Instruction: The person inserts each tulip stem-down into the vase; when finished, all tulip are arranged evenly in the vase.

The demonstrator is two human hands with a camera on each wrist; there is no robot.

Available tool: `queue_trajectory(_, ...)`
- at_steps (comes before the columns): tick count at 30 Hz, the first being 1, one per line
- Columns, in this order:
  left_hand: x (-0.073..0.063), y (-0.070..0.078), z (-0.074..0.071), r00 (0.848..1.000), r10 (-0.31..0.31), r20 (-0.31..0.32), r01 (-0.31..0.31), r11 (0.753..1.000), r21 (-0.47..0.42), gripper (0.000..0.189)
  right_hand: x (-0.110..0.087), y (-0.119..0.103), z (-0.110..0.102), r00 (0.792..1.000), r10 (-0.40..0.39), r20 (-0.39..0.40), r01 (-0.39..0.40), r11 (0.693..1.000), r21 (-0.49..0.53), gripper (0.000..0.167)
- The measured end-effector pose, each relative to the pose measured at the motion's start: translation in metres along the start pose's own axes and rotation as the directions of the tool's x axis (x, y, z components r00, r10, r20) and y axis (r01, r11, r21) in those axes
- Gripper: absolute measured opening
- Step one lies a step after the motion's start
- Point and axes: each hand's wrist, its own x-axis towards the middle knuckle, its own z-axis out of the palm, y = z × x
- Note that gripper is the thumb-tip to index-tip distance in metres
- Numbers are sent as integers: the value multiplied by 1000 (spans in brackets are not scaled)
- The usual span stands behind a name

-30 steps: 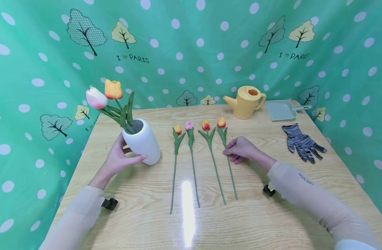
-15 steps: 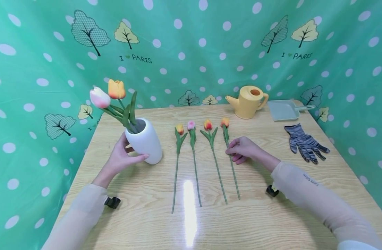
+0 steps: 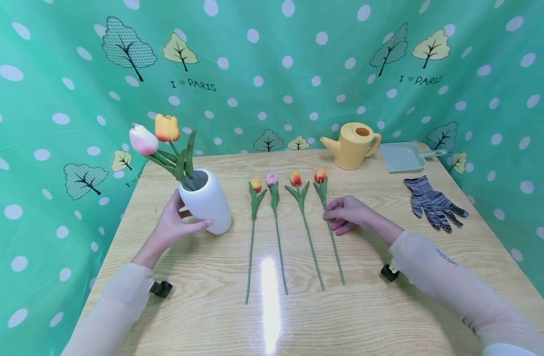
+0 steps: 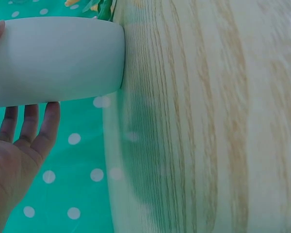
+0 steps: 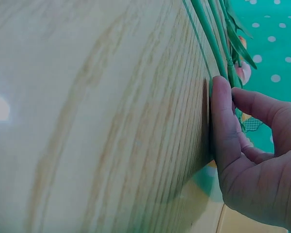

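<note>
There — the rightmost tulip (image 3: 323, 197) has just rolled, right hand (image 3: 348, 212) pinching it, likely secured — left hand (image 3: 176, 225) clasping the tilted vase (image 3: 209, 207).

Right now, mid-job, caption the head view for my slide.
Left fingers hold a white vase of two tulips; right fingers pinch the rightmost tulip in a row of four.

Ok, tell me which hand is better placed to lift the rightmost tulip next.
The right hand, I'd judge: it pinches the rightmost tulip by its stem, while the left hand is farther off and occupied, gripping the white vase.
</note>
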Motion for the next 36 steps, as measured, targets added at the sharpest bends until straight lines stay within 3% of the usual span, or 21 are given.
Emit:
queue_trajectory(9,1,-17,-2,1000,-11,-2,11,1000,3,94,-2,0,1,999,-20,29,19,1000,24,47)
queue_trajectory(29,2,-19,-4,1000,18,9,-18,1000,-5,95,-11,-11,-3,989,-122,89,106,981,165,56)
queue_trajectory(36,1,-17,-3,1000,14,6,-14,1000,-12,94,-22,-26,-8,977,-175,124,123,931,345,55)
